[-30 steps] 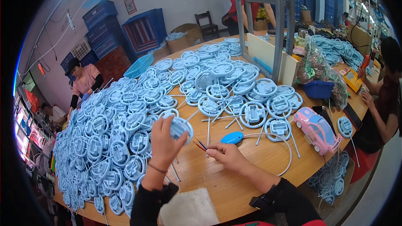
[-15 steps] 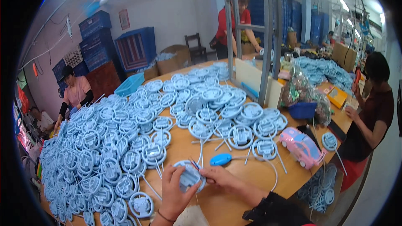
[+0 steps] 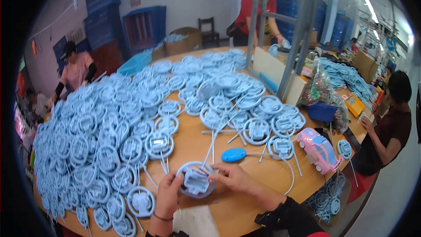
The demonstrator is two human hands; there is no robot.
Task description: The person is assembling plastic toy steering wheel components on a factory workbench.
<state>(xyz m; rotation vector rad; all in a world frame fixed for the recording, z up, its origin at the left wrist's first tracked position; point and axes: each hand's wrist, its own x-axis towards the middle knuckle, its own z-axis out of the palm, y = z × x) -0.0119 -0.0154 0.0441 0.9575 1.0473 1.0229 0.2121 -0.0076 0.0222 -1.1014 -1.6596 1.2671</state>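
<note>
A light-blue toy steering wheel (image 3: 196, 181) is held over the near edge of the table, its boxy hub facing up. My left hand (image 3: 168, 193) is closed on the left side of its rim. At the upper right of the wheel my right hand (image 3: 232, 178) is closed, its thumb and fingertips pinching near the hub's top edge. Thin dark reddish wires show beside those fingertips. A pale cable (image 3: 210, 149) runs away from the wheel's top across the table. Below the wheel lies a whitish pad (image 3: 196, 220).
A large heap of similar wheels (image 3: 105, 149) covers the left and middle. Right of my hands are a blue oval piece with a cable (image 3: 233, 155) and a pink toy car (image 3: 318, 149). A metal frame (image 3: 287, 39) stands behind. Co-workers are at left, back and right.
The wheel has turned flatter and its whole rim now shows. The wires that stuck up above it now lie at the hub. My left hand has shifted to the rim's left side.
</note>
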